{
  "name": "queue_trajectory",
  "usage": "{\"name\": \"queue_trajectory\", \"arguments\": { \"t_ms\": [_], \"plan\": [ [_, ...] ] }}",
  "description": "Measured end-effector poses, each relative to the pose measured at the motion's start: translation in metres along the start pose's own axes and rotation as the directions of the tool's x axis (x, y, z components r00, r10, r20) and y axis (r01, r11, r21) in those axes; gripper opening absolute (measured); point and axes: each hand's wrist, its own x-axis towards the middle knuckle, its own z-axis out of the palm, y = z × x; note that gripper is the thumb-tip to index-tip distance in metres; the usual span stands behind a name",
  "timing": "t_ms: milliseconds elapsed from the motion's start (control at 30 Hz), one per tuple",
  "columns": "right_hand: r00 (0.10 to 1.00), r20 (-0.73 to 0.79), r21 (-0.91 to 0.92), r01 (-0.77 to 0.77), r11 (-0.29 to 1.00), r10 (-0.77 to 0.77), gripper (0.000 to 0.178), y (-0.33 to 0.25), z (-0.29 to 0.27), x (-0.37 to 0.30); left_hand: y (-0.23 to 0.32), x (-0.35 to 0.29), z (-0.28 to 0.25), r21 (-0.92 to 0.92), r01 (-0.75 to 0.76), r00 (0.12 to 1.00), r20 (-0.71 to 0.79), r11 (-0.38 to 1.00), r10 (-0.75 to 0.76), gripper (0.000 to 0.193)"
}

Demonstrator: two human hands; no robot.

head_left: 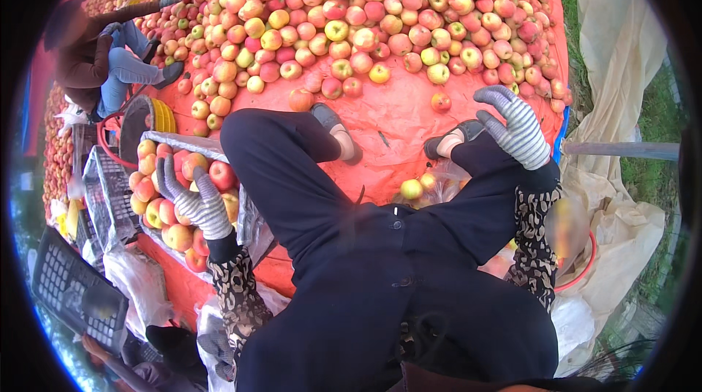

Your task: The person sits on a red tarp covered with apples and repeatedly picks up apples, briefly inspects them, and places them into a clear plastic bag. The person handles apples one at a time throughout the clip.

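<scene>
My left hand (197, 208), in a grey-striped glove, hovers over or rests on the apples (179, 237) filling a plastic-lined crate (191, 145) beside my left leg. Its fingers are stretched and apart, and I see nothing held; whether it touches an apple I cannot tell. My right hand (523, 129), gloved alike, is raised near my right knee, fingers slightly bent, thumb apart, palm empty. A large heap of red and yellow apples (409, 19) spreads in front of my feet on a red sheet (380, 147). Between my legs, yellow-green apples (412, 189) lie by clear plastic.
At the far left a co-worker (91, 63) sits and reaches toward the heap. A dark bucket with yellow bands (162, 115) stands behind my crate. Another person's hand (93, 348) is at a black crate (77, 286), lower left. A metal pole (621, 149) crosses beige sheeting (610, 224) at right.
</scene>
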Motion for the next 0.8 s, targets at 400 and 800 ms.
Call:
{"name": "queue_trajectory", "arguments": {
  "t_ms": [400,800],
  "plan": [
    [0.982,0.187,-0.104,0.023,0.994,-0.003,0.025,0.034,0.038,0.032,0.05,-0.053,0.322,-0.196,0.706,0.641,0.585,0.681,-0.497,0.06],
    [0.83,0.552,-0.173,0.026,0.985,0.075,0.024,0.03,0.063,0.015,0.027,-0.091,0.397,0.182,0.091,0.533,0.822,0.979,-0.202,0.07]
  ]
}}
